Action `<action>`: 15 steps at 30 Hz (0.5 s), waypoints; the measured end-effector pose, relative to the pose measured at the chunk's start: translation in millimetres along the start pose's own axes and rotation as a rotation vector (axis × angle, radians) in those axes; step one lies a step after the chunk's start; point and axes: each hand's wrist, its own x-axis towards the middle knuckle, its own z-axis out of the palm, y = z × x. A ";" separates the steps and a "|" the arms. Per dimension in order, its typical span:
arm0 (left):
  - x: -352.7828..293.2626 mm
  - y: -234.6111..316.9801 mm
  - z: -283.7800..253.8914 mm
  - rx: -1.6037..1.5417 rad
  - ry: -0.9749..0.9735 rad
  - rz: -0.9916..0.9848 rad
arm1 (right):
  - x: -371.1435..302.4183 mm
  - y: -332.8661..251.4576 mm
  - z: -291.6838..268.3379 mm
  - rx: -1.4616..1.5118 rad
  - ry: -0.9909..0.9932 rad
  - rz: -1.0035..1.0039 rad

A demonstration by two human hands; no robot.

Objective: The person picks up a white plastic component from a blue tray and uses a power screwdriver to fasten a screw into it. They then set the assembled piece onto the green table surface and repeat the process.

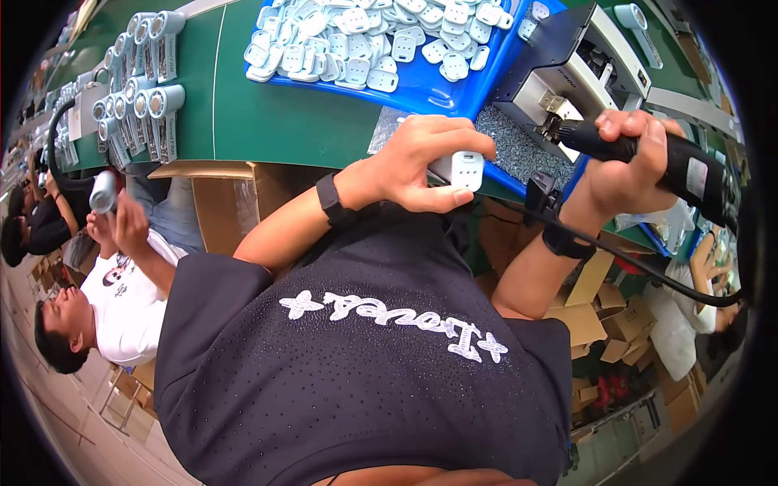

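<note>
My left hand (417, 166) is closed around a small pale-blue plastic cover (468, 171) with several dark holes, held between thumb and fingers above the table's near edge. My right hand (636, 162) grips a black electric screwdriver (687, 172) that lies almost level. Its tip points left, at the metal outlet of a screw feeder (559, 85); whether it touches a screw I cannot tell. Small metal bits, apparently screws (519, 139), lie spread below the feeder. Beyond my left hand, a blue tray (438, 99) holds many similar pale-blue covers (356, 44).
Rows of pale-blue handheld devices (142, 97) stand at the left on the green table (267, 121). A black cable (616, 253) runs past my right wrist. A co-worker (130, 275) at left handles a similar device. Cardboard boxes (583, 304) lie below right; another single device (640, 36) is behind the feeder.
</note>
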 end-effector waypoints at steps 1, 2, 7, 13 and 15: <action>0.2 2.8 -0.7 0.008 -0.015 -0.011 | -1.7 -0.5 -2.9 0.007 -0.009 0.006; 0.7 5.3 -0.6 0.014 -0.031 -0.022 | -5.1 -4.9 -8.5 0.091 -0.066 0.058; 3.6 4.5 1.9 0.036 -0.036 -0.019 | -41.8 -76.0 -8.2 0.378 -0.284 0.171; 5.6 6.4 0.4 0.067 -0.089 -0.061 | -48.9 -94.1 0.3 0.494 -0.509 0.021; 4.3 6.3 -0.3 0.084 -0.082 -0.066 | -52.5 -89.3 5.3 0.467 -0.502 0.017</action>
